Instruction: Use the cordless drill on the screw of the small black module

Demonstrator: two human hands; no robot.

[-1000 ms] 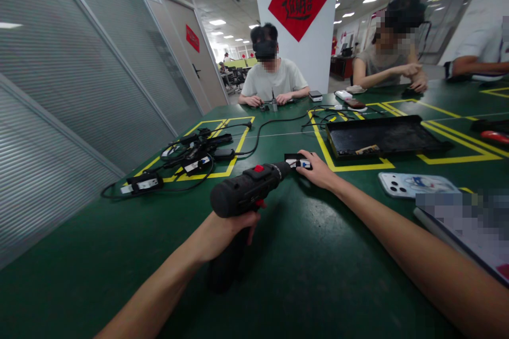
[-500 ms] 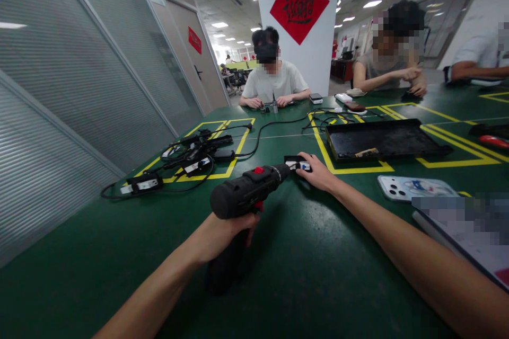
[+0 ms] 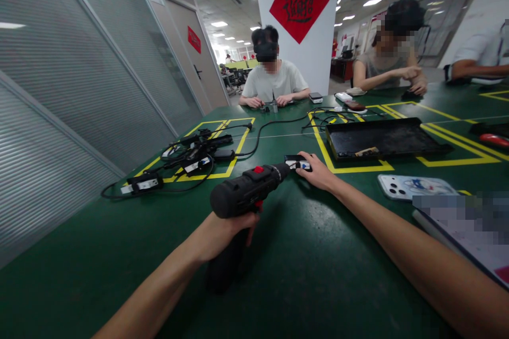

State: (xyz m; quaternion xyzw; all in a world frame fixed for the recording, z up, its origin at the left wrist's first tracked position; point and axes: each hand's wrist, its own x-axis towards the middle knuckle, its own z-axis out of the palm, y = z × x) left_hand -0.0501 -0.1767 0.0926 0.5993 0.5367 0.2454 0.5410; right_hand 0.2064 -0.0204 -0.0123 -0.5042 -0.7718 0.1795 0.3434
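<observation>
My left hand [image 3: 233, 230] is wrapped round the grip of a black cordless drill [image 3: 242, 193] with red buttons. The drill's front end points away from me, up to a small black box with a white face [image 3: 297, 164] on the table. Whether the bit touches the box I cannot tell. My right hand [image 3: 316, 170] grips the right end of this box, fingers over its top and thumb on its near side. A blue spot shows on the white face beside the thumb.
On the left lies a heap of black adapters and cables [image 3: 202, 151]. A black tray [image 3: 385, 137] with a small brown piece stands at right, behind a phone [image 3: 415, 187] and a flat pixelated object [image 3: 469, 233]. Across the green table [image 3: 278, 286] sit several people.
Almost nothing differs. Both hands, the drill and the box keep their places, and the view has shifted only very slightly.
</observation>
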